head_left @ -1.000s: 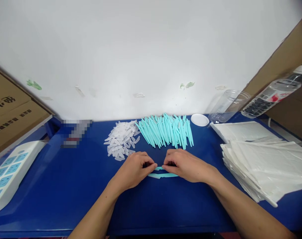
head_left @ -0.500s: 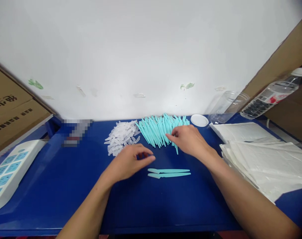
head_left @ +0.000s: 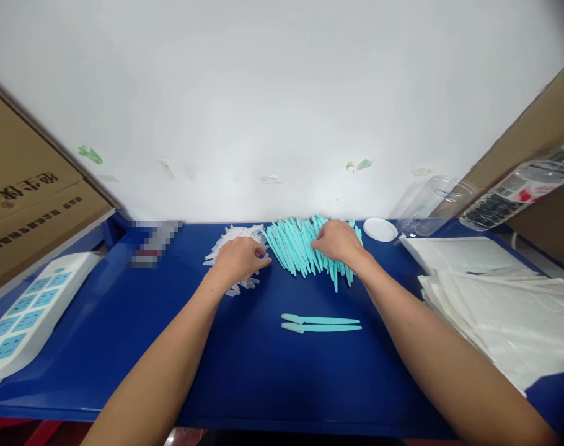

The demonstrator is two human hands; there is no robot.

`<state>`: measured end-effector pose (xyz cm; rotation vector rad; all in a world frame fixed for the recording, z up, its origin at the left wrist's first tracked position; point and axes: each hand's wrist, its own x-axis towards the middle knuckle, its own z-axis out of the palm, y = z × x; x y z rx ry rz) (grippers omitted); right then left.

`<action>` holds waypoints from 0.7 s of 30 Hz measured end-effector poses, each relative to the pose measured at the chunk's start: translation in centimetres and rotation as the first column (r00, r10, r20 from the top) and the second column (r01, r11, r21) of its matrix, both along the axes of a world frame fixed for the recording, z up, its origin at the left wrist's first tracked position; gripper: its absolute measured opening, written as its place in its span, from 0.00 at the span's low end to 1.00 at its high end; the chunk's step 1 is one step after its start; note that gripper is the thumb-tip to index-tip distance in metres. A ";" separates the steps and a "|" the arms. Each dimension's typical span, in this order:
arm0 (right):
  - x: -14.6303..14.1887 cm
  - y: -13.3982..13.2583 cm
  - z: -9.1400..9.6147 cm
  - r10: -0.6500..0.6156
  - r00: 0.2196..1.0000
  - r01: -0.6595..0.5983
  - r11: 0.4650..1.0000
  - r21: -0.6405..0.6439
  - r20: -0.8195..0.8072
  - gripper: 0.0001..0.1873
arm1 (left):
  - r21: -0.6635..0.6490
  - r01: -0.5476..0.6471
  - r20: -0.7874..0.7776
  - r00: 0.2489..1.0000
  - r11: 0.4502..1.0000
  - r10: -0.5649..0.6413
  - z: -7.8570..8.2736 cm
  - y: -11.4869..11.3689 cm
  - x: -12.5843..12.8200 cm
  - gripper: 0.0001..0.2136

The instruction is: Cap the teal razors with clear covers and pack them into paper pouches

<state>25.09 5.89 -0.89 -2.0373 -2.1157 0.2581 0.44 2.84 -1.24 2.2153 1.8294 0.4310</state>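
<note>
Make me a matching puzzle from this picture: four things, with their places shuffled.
1. left hand
2. right hand
3. two slim turquoise plastic tools
4. flat round white lid

A. at the heap of slim turquoise plastic pieces
B. beside the clear plastic jar
C. at the heap of small translucent white plastic pieces
D. side by side, in front of both heaps

Pairs: 1-C; 2-A; 3-D; 4-B

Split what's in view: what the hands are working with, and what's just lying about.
Apparently in use:
- pile of pale pieces, at the left hand
- pile of turquoise sticks, at the right hand
- two separate turquoise sticks, nearer the person

Apparently just lying about:
- power strip
- white lid
- clear jar
- bottle
- white packets
</note>
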 end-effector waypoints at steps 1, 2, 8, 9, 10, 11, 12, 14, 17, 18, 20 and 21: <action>0.0 -0.2 0.3 0.007 1.000 -0.007 1.000 0.011 -0.015 0.07 | -0.011 -0.005 0.003 1.000 1.000 0.005 -0.3 0.1 0.2 0.04; 0.1 -0.5 0.6 0.020 0.999 -0.020 0.999 0.027 -0.034 0.07 | -0.021 -0.007 0.012 1.000 1.000 0.007 -0.5 0.1 0.3 0.03; 1.4 -4.5 1.6 0.227 0.946 -0.213 0.973 0.086 -0.230 0.11 | -0.050 0.067 0.209 0.976 0.997 -0.055 0.2 -1.3 0.2 0.06; 1.6 -5.2 1.4 0.263 0.927 -0.249 0.965 0.087 -0.268 0.11 | -0.066 0.084 0.264 0.962 0.994 -0.063 0.6 -1.8 0.0 0.07; 1.8 -5.7 1.2 0.292 0.907 -0.277 0.956 0.092 -0.303 0.11 | -0.093 0.101 0.323 0.944 0.991 -0.066 0.9 -2.4 -0.2 0.08; 2.0 -6.2 0.9 0.313 0.889 -0.297 0.950 0.099 -0.334 0.11 | -0.125 0.116 0.384 0.921 0.985 -0.060 1.2 -2.9 -0.4 0.10; 2.0 -6.6 0.6 0.328 0.873 -0.311 0.945 0.106 -0.361 0.11 | -0.157 0.128 0.446 0.894 0.979 -0.045 1.4 -3.4 -0.6 0.11; 2.0 -7.3 0.0 0.345 0.847 -0.327 0.938 0.115 -0.404 0.11 | -0.204 0.133 0.559 0.829 0.970 0.004 1.5 -4.1 -1.0 0.14; 1.9 -7.8 -0.7 0.374 0.819 -0.352 0.926 0.134 -0.435 0.11 | -0.242 0.107 0.685 0.723 0.964 0.092 0.8 -4.4 -1.2 0.17; 1.9 -7.9 -0.8 0.388 0.812 -0.363 0.921 0.143 -0.436 0.11 | -0.256 0.102 0.715 0.689 0.961 0.117 0.4 -4.3 -1.3 0.18; 1.8 -8.0 -1.0 0.421 0.800 -0.392 0.906 0.159 -0.427 0.13 | -0.282 0.100 0.758 0.633 0.954 0.158 -0.4 -4.2 -1.3 0.19; 1.9 -7.9 -1.1 0.436 0.796 -0.404 0.899 0.166 -0.420 0.14 | -0.295 0.100 0.771 0.613 0.950 0.174 -0.7 -4.1 -1.3 0.19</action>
